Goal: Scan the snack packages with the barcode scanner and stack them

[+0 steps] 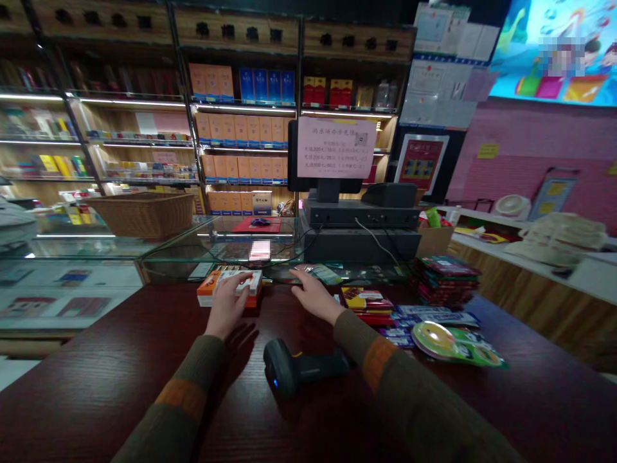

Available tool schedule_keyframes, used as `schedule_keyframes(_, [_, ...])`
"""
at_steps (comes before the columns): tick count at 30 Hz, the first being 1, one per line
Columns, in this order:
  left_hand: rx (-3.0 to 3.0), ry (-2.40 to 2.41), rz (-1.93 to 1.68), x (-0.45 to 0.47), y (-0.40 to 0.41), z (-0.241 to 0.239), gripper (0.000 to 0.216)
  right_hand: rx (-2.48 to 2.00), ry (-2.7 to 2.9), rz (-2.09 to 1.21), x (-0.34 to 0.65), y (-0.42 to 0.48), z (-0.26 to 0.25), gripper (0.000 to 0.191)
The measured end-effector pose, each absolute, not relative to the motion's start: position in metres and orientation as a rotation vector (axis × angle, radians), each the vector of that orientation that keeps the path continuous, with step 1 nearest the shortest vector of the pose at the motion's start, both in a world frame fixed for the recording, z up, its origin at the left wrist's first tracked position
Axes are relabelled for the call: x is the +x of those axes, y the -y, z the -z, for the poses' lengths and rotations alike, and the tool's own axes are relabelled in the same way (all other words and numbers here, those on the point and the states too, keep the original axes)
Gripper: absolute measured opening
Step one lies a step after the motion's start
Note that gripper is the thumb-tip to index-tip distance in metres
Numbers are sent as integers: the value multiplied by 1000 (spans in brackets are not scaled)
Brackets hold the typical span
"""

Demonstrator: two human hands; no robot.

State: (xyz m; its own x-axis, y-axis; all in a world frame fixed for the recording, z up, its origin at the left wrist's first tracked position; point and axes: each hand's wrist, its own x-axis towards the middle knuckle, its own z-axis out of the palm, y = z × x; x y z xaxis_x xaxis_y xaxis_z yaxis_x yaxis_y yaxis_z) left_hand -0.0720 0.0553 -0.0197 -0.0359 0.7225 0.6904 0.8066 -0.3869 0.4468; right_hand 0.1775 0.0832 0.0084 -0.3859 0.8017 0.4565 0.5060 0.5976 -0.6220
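My left hand (227, 302) lies on top of an orange and white carton (230, 287) at the far edge of the dark wooden counter (96, 379), its fingers closed over the carton's top. My right hand (311, 294) reaches forward with fingers stretched flat, fingertips touching small packets (319, 272) at the counter's far edge. A black handheld barcode scanner (296, 371) rests on the counter between my forearms, its blue light glowing.
A till with a monitor (359, 222) carrying a paper notice stands behind the counter. Packets (446, 278) and snack packs (453, 342) lie at the right. A glass display case (96, 257) and wicker basket (142, 213) sit left. Shelves of boxes fill the back wall.
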Motion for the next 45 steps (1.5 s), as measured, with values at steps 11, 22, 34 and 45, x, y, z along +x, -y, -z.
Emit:
schedule_keyframes(11, [-2498,1550,1084,-18,-56,-11,32,-1125,2008,-376,260,-73,-22,50])
schedule_keyframes(22, [-2801,1424,694,52,-61,-43,51,-1302,1914,-378,335,-74,-17,48])
schedule_keyframes(34, [-2947,1357,359,115,-86,-32,111,-1334,1848,-738,404,-71,4,88])
schedule_keyframes(45, [-3018,1335,105,150,-94,-30,122,-1319,1998,-941,421,-62,-4,112])
